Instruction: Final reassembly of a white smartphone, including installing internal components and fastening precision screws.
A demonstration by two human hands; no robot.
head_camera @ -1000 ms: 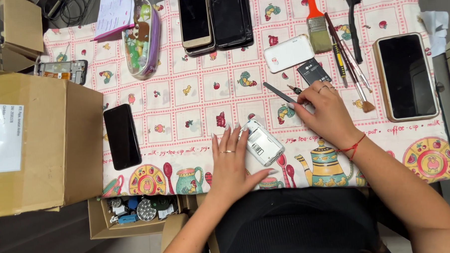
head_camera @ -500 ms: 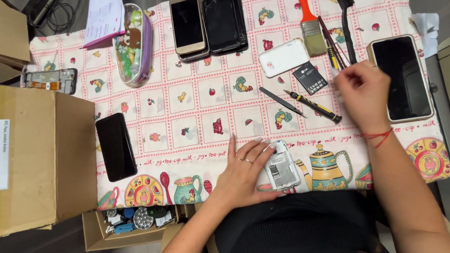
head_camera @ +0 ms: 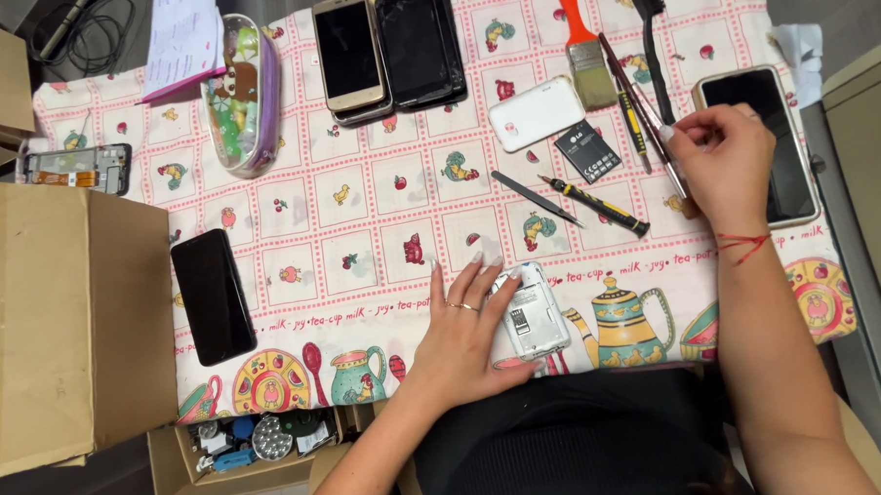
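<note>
Left fingers (head_camera: 481,275): spread flat, tips pressing down on the open phone (head_camera: 531,313), not curled around it.
Left hand (head_camera: 463,330): palm on the cloth (head_camera: 362,231) at the near edge of the table, pinning the phone in place.
Open phone: back cover off, white inner frame showing, lying at the near edge just beside a printed teapot.
Right fingers (head_camera: 695,131): pinched together on the thin tools (head_camera: 651,123) near the far right corner; which one they have closed on I cannot tell.
Right hand (head_camera: 726,164): over the tool row, partly above the right phone (head_camera: 779,158), well apart from the open phone.
Tool row: brush (head_camera: 582,52), black brush (head_camera: 650,35) and slim drivers lying side by side.
Loose on the cloth: tweezers (head_camera: 534,195), screwdriver (head_camera: 595,201), battery (head_camera: 586,151), white cover (head_camera: 536,112), all between the two hands.
Far edge: two phones (head_camera: 385,49) stacked side by side; case (head_camera: 242,93) to their left.
Left edge: black phone (head_camera: 213,294), box (head_camera: 67,319).
Step in hand: picking a tool while the phone is held steady, as I judge it.
Next move calls for: lifting one tool free of its neighbours and carrying it to the held phone without shifting the pinning hand.
</note>
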